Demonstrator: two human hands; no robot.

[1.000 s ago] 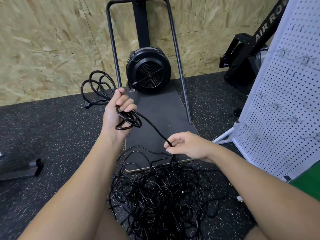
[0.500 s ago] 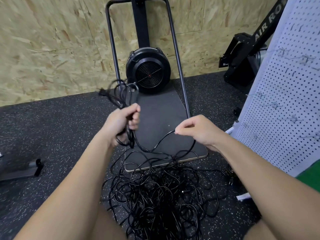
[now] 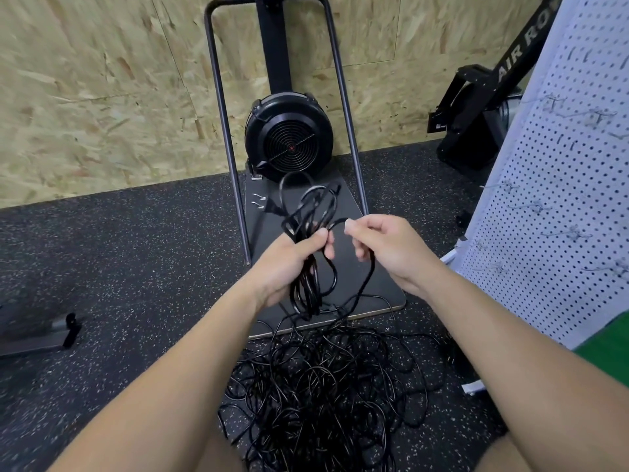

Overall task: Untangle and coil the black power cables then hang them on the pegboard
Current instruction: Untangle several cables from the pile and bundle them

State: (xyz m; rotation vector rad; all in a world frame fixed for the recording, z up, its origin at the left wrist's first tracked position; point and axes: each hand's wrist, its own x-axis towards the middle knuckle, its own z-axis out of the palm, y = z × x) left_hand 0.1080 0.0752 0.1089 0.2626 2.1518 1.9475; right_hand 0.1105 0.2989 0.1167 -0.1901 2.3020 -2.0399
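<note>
While the left hand point(image 3: 289, 264) grips a bundle of coiled cable loops point(image 3: 308, 240) at centre frame, the right hand point(image 3: 388, 250) at 3 o'clock of it pinches 1 strand point(image 3: 369, 274) betw. thumb & fingers. That strand drops to the tangled cable pile point(image 3: 323, 390) on the floor at 6 o'clock. White pegboard point(image 3: 561, 206) w/ hooks stands at 3 o'clock; black fan machine point(image 3: 289, 136) at 12.
</note>
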